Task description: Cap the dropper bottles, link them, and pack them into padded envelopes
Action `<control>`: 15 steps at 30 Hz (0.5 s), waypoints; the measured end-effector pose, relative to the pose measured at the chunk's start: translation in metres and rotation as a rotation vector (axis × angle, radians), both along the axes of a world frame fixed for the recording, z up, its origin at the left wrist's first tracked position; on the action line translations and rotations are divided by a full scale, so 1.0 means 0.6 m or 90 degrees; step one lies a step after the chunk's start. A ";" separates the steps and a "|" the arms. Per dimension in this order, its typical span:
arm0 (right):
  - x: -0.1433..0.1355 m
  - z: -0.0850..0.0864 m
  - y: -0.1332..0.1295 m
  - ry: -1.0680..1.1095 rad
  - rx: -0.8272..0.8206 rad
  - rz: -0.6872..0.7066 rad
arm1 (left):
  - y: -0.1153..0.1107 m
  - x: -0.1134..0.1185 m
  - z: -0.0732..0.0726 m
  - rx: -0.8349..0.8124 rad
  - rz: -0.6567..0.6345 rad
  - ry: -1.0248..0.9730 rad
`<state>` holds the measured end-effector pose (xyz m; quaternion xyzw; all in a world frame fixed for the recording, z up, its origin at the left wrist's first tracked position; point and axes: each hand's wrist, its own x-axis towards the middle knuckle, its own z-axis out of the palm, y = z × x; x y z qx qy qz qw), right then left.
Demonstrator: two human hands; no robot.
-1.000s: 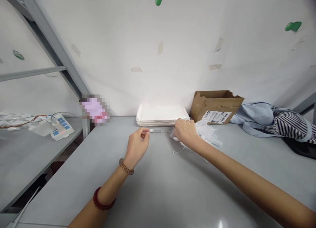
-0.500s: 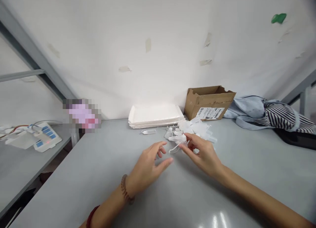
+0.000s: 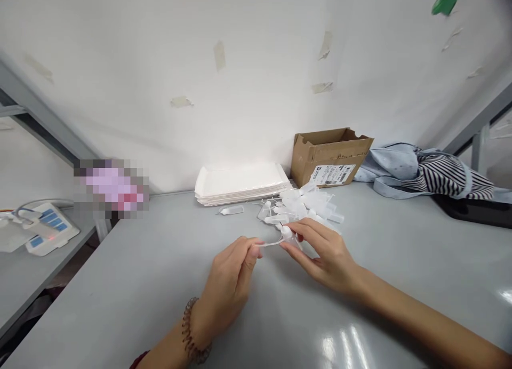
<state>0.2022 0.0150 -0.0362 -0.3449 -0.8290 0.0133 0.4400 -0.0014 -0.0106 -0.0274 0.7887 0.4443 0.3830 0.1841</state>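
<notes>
My right hand (image 3: 320, 249) pinches a small translucent squeeze bottle (image 3: 286, 232) with a white top and a thin dark needle-like tip. A thin white strap (image 3: 272, 244) runs left from this bottle. Its far end is between the thumb and fingers of my left hand (image 3: 234, 270), which are closed; what sits at that end is hidden. Just beyond my hands lies a loose pile of similar bottles (image 3: 308, 201). One single bottle (image 3: 232, 210) lies apart, left of the pile.
A stack of white trays (image 3: 242, 182) stands against the wall. Right of it is an open cardboard box (image 3: 330, 158), then a blue and striped cloth bag (image 3: 434, 171) on a black thing (image 3: 472, 210). A white device with blue keys (image 3: 52, 227) sits on the left-hand table.
My left hand has closed on the strap's end, having been open beside it. My right hand has drawn the bottle slightly nearer, out from the pile. The view has shifted.
</notes>
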 end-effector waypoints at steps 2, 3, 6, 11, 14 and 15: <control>0.000 -0.001 0.002 -0.009 0.015 0.010 | 0.001 -0.002 0.001 0.020 -0.008 0.005; 0.000 -0.001 0.003 -0.012 0.019 0.015 | 0.002 -0.002 0.002 0.039 -0.013 0.006; -0.002 0.000 0.006 -0.039 0.041 0.021 | 0.004 -0.003 0.004 0.095 -0.035 -0.008; -0.009 0.008 0.002 -0.109 0.095 0.034 | 0.002 -0.005 0.010 0.095 -0.057 -0.035; -0.011 0.007 0.000 -0.109 0.129 0.024 | 0.001 -0.006 0.012 0.085 -0.074 -0.033; -0.010 0.005 -0.001 -0.107 0.139 0.020 | 0.001 -0.005 0.012 0.084 -0.082 -0.032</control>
